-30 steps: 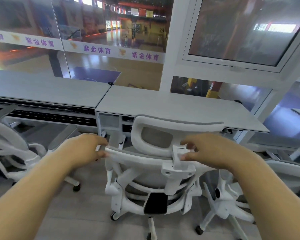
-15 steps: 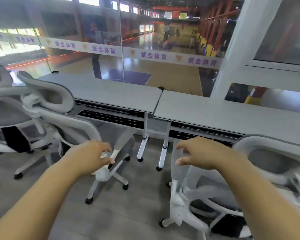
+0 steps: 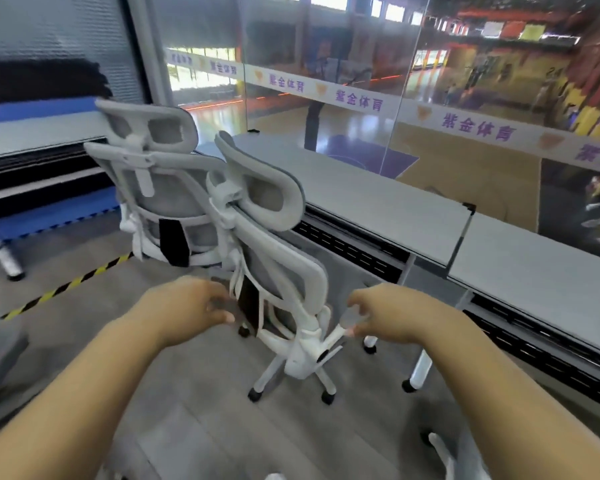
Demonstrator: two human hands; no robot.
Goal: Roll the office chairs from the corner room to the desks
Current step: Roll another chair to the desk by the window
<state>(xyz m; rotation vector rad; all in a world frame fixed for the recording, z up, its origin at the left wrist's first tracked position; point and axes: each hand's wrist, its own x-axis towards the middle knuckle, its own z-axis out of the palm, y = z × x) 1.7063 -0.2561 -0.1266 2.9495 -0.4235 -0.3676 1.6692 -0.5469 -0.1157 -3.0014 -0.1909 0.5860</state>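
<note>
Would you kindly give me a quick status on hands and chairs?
Left hand and right hand loosely curled, holding nothing. Nearest chair sits at the desk, untouched. Second chair close behind it.

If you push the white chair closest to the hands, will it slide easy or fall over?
The nearer chair probably rolls easily: black casters show under its base on the smooth floor. Pushed high on the headrest, it might tip a little, since the back looks tall over a narrow base.

Chair (image 3: 454, 459) (bottom edge) cut off
</note>
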